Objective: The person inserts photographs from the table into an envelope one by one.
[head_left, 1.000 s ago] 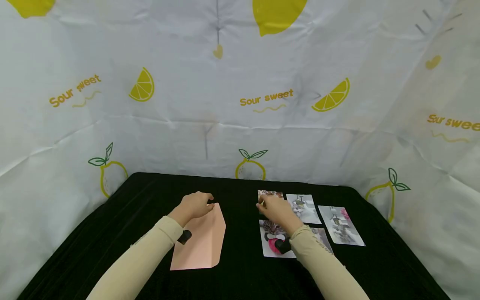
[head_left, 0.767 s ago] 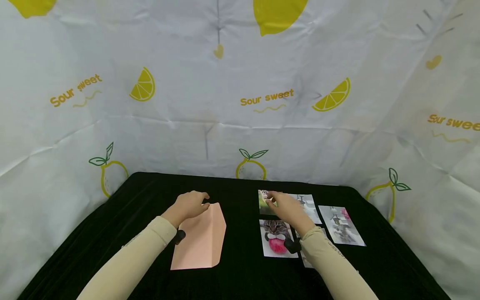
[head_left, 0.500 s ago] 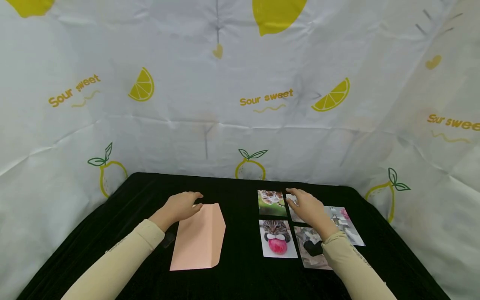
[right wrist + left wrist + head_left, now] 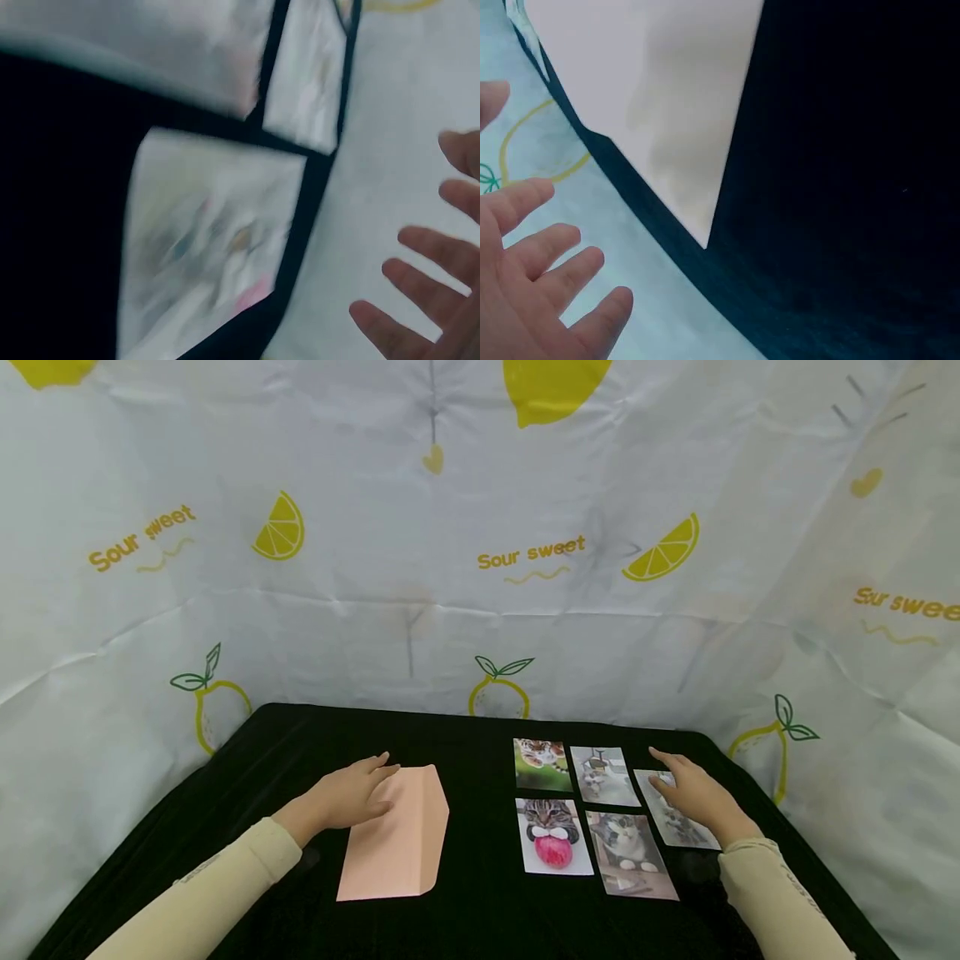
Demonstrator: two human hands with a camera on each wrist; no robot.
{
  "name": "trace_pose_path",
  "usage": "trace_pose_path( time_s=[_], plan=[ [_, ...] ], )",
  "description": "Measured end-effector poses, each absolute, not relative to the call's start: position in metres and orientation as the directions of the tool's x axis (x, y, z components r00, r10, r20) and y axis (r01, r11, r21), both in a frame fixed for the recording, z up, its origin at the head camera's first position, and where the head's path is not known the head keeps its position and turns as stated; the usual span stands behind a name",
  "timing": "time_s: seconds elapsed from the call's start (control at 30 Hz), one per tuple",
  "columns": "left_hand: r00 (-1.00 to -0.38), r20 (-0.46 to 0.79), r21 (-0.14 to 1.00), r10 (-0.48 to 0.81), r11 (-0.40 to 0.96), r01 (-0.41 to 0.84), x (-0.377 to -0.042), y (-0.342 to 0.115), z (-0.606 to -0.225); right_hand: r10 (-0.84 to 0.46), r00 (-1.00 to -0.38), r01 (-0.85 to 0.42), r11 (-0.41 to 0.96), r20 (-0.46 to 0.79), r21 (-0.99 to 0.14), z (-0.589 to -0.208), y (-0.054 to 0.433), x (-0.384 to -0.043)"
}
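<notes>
Lemon-print cloth [image 4: 337,647] here: "Sour sweet" [image 4: 142,538] beyond left hand [image 4: 341,797], repeated beyond-left of right hand [image 4: 697,793]; clipped "Sur swee" [image 4: 903,603] beyond-right.

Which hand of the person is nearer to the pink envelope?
Left. In the head view, the left hand overlaps the upper left edge of the pink envelope; contact is unclear. The right hand is far to its right, overlapping the rightmost card.

The black worktop [image 4: 480,827] has a pink envelope [image 4: 393,852] on the left, and on the right are a tiger card [image 4: 542,766], a pink ball card [image 4: 555,839] in front of it, a pale card [image 4: 604,775] next to the tiger, a cat card [image 4: 630,856] in front of that, and one end card [image 4: 677,827] farthest right.
</notes>
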State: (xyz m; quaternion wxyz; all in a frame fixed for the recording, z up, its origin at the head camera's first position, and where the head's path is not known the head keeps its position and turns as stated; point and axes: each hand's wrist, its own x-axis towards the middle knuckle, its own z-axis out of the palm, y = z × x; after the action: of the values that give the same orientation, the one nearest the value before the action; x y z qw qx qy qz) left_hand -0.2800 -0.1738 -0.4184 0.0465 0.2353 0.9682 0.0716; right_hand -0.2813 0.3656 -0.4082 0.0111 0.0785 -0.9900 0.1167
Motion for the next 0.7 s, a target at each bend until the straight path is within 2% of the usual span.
trace_pose_path(
  time_s=[0.2, 0.43, 0.7],
  plan=[
    [-0.872, -0.14, 0.225, 0.469, 0.873, 0.433, -0.276, -0.177, -0.425, -0.189, -0.975, -0.154, 0.954, -0.118, -0.256, -0.418, 0.392, -0.282],
    [-0.826, -0.25, 0.349, 0.505, 0.843, 0.41, -0.271, -0.181, -0.432, -0.153, -0.953, -0.064, 0.945, -0.261, -0.322, -0.429, 0.408, -0.285],
    [-0.776, -0.344, 0.355, 0.528, 0.839, 0.413, -0.263, -0.18, -0.44, -0.103, -0.933, 0.01, 0.95, -0.345, -0.313, -0.439, 0.408, -0.282]
  ],
)
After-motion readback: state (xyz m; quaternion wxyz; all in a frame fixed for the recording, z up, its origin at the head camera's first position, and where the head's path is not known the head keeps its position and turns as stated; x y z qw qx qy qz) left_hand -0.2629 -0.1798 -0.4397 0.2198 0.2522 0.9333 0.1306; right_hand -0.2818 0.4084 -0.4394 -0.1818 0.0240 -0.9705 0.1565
